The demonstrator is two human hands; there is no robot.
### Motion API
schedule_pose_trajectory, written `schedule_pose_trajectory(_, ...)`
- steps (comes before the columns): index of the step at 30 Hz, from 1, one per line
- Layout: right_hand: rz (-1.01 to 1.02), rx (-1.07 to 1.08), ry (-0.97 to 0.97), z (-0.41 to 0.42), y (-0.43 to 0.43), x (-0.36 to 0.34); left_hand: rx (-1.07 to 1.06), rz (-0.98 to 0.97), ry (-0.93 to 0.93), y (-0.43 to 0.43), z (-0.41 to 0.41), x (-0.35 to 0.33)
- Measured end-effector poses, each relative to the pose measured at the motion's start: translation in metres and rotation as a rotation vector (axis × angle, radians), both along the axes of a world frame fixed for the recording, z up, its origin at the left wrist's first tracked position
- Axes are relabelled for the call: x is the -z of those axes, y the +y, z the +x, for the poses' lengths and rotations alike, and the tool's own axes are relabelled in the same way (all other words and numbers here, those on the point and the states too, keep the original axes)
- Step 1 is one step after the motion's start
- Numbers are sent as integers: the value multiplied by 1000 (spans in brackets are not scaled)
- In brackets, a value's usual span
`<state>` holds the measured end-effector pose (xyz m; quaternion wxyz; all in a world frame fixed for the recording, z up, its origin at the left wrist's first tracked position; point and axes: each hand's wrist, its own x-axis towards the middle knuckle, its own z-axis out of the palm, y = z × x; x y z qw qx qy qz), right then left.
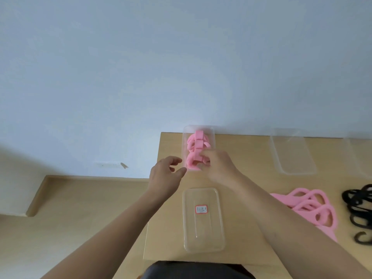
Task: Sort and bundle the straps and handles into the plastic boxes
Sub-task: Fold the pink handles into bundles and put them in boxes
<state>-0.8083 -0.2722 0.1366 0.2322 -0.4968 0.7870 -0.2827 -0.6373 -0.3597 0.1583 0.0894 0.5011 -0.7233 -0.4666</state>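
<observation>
— So, head view: which step?
— Packing. The right grip (218, 167) is closed around the pink bundle (196, 146) inside the far box (213, 137) at twelve o'clock; the left grip (164, 175) hovers beside it, fingers apart, empty.
— Next?
— Probably let go, then gather the loose pink handles (314, 206) at three o'clock on the table (251, 154).

Four clear plastic boxes (202, 232) are sitting on the desk (251, 158), with one heap of pink handles (302, 208) and one of black straps (354, 198).
</observation>
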Motion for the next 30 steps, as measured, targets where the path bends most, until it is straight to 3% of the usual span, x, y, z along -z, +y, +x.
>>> schedule_pose_trajectory(6, -21, 102, 57, 20, 42, -29, 193, -171, -17, 17, 14, -12)
schedule_pose_trajectory(10, 34, 192, 143, 35, 99, -34, 352, -294, -9, 43, 14, -8)
schedule_pose_trajectory(16, 196, 337, 126, 41, 203, -19, 594, -417, -3, 103, -8, 10)
schedule_pose_trajectory(25, 457, 676, 214, -41, 329, 15, 1021, -647, -144, 204, -80, 40)
schedule_pose_trajectory(30, 543, 575, 134, -70, 353, 31, 1090, -669, -296, 263, -130, 50)
